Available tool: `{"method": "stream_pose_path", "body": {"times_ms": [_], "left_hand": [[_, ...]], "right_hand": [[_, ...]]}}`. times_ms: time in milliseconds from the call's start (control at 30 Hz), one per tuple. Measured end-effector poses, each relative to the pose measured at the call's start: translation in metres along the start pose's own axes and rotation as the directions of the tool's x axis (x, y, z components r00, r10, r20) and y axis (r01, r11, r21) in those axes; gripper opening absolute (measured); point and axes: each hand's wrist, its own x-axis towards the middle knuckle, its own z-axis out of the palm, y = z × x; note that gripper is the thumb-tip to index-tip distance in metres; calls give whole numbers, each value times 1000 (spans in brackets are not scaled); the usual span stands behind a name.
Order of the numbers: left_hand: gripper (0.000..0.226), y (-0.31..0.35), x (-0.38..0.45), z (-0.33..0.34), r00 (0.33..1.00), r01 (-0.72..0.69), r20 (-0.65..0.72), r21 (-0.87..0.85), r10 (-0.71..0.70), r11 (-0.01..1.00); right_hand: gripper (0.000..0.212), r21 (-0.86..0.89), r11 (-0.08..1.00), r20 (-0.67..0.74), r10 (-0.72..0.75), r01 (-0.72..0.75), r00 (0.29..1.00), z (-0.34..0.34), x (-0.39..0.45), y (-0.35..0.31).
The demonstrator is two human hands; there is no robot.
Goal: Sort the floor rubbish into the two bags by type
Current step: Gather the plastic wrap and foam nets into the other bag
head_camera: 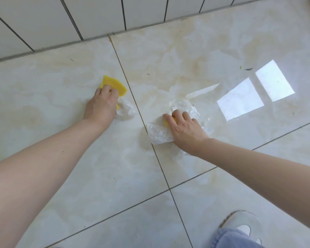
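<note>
Your left hand (101,104) is down on the floor at about ten o'clock from the middle of the view, fingers curled over a yellow ribbed piece (115,85), gripping its near edge. The yellow piece fans out from under your fingertips toward twelve o'clock. Touching that hand at its three o'clock side lies a small crumpled clear plastic scrap (126,109); whether your fingers also hold it, you cannot tell.

Your right hand (185,127) rests at about three o'clock from the left one, just across the tile joint. Its fingers are bent and pressed down onto a crumpled clear plastic bag (157,134), with a small yellow bit (166,122) showing under the index finger. The bag spreads out around the hand, one flat strip of it reaching away toward one o'clock. How firmly the fingers have the plastic, or whether they pinch the yellow bit, is not plain.

Both lie on a glossy marbled tile floor (79,167). At twelve o'clock runs the base of a white tiled wall (52,20). At three o'clock bright window reflections (240,99) sit on the tiles. At five o'clock, near the bottom edge, your grey shoe (240,221) and a blue trouser hem (229,238) show.
</note>
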Motion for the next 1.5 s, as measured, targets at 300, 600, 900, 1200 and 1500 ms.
{"method": "stream_pose_path", "body": {"times_ms": [300, 600, 900, 1200, 1500], "left_hand": [[39, -11, -23, -17, 991, 54, 126, 0, -53, 999], [46, -34, -86, -21, 942, 124, 314, -2, -117, 992], [33, -72, -159, -27, 935, 168, 322, -39, -147, 985], [20, -128, -143, -113, 941, 333, 69, -374, -333, 865], [18, -186, -131, -250, 887, 339, -139, -453, -441, 824]], "right_hand": [[47, 206, 978, 30, -22, 15, 999, -21, 12, -15], [33, 350, 923, -95, -134, 159, 986, -54, 20, -72], [24, 459, 863, -151, -159, 211, 976, -76, 6, -109], [10, 882, 471, 5, -33, 12, 999, -131, 13, -168], [14, 996, 88, 30, -118, -19, 993, -205, 35, -241]]}}
